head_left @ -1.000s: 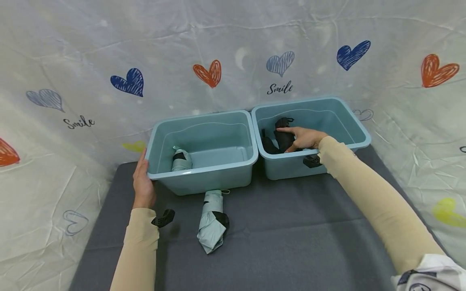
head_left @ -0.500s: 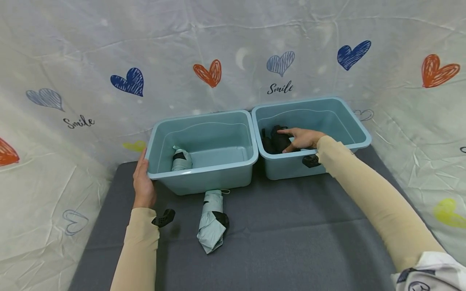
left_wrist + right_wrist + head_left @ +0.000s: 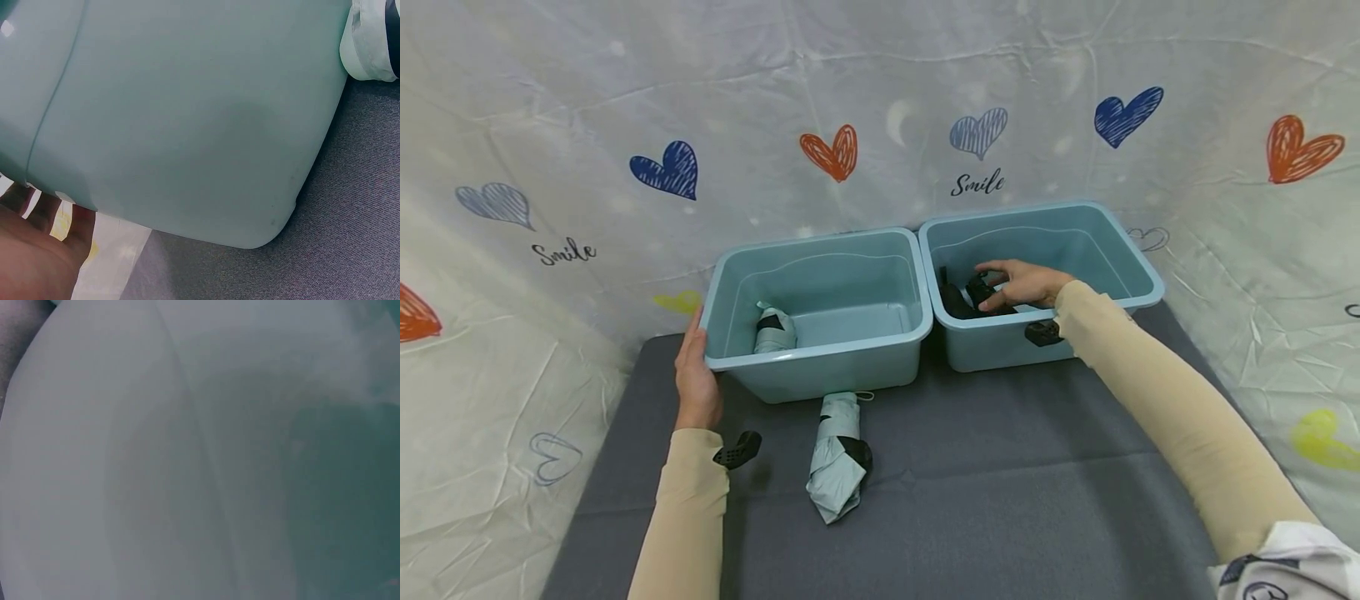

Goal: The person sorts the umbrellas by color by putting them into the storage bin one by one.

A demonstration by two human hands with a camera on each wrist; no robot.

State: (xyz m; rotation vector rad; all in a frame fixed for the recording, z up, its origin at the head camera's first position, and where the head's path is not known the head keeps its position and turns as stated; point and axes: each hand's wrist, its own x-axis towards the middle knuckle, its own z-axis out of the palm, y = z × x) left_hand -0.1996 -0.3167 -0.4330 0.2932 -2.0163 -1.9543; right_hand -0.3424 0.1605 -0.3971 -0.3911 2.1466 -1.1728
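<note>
My left hand (image 3: 696, 379) touches the left end of the left blue bin (image 3: 820, 371), fingers straight against its outer side. In the left wrist view those fingers (image 3: 80, 228) reach up to the bin's edge. My right hand (image 3: 1026, 283) is inside the right blue bin (image 3: 992, 342), thumb and forefinger spread apart. Just beside these fingers lies a black folded umbrella (image 3: 979, 290), partly hidden by the hand. Another black folded umbrella (image 3: 953, 298) lies at that bin's left end. Only the bin's wall fills the right wrist view.
A pale-green folded umbrella (image 3: 774, 332) lies inside the left bin. Another pale-green folded umbrella (image 3: 835, 467) with a wrist loop rests on the dark grey table (image 3: 970, 500) before that bin. A heart-printed sheet (image 3: 737, 100) hangs behind.
The black umbrella under my right hand has come down deeper into the right bin. My right thumb and forefinger have let go of it. The left hand stays in place.
</note>
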